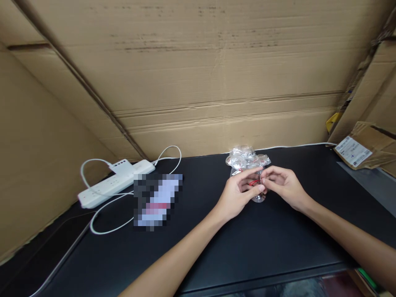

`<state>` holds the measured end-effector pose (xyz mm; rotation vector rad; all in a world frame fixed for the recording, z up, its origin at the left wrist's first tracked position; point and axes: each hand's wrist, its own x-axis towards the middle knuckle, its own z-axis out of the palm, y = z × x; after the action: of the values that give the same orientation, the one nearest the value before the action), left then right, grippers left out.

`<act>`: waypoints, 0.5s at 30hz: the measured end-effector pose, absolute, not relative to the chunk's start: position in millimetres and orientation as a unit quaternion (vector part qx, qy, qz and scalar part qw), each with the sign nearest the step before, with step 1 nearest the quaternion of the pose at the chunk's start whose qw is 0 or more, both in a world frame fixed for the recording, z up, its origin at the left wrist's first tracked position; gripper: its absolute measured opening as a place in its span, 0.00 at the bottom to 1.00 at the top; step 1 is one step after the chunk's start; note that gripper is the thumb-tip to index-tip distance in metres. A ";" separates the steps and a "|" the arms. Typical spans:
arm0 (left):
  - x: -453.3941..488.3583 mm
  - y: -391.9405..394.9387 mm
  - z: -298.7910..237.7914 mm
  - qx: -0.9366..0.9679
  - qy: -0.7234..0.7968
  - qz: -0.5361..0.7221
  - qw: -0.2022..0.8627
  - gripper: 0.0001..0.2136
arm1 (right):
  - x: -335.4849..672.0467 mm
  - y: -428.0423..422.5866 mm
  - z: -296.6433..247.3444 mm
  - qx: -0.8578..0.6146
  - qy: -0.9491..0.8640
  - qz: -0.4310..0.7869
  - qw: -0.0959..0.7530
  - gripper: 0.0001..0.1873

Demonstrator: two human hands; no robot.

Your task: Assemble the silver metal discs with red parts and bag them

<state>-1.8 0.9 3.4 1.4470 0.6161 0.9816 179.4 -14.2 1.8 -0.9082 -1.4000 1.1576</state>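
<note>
My left hand (238,193) and my right hand (283,185) meet above the black table (216,247), fingers pinched together around a small clear plastic packet with a red piece (255,182) inside. Part of that clear plastic shows below the fingers. Just behind my hands lies a crumpled heap of clear plastic bags (246,158), touching or almost touching my fingertips. Both hands are closed on the small packet; what else it contains is too small to make out.
A white power strip (116,181) with white cables (105,225) lies at the left, beside a blurred-out object (156,200). Cardboard walls (198,82) surround the table. A cardboard box with a label (355,150) sits at the right.
</note>
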 end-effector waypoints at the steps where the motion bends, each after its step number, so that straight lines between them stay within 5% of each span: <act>1: -3.3 2.3 4.1 0.631 0.269 0.423 0.592 0.24 | 180.5 -13.4 1.3 -0.385 -0.591 0.472 0.529 0.14; 5: -16.8 11.9 10.2 0.679 0.299 0.430 0.515 0.22 | 189.8 -10.9 -1.1 -0.431 -0.683 0.324 0.493 0.10; 9: -37.1 20.6 20.6 0.769 0.333 0.367 0.405 0.20 | 197.8 -12.7 -1.2 -0.412 -0.828 0.153 0.347 0.12; 12: -47.4 22.6 27.1 0.823 0.338 0.305 0.340 0.19 | 197.2 -14.3 0.2 -0.395 -0.869 0.138 0.266 0.24; 15: -50.5 22.0 28.7 0.862 0.326 0.271 0.278 0.18 | 194.3 -14.8 2.2 -0.393 -0.877 0.146 0.234 0.22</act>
<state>-50.5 22.0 28.7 2.3135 0.8744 0.7260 194.3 -14.8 2.2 -1.0791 -2.4087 0.4006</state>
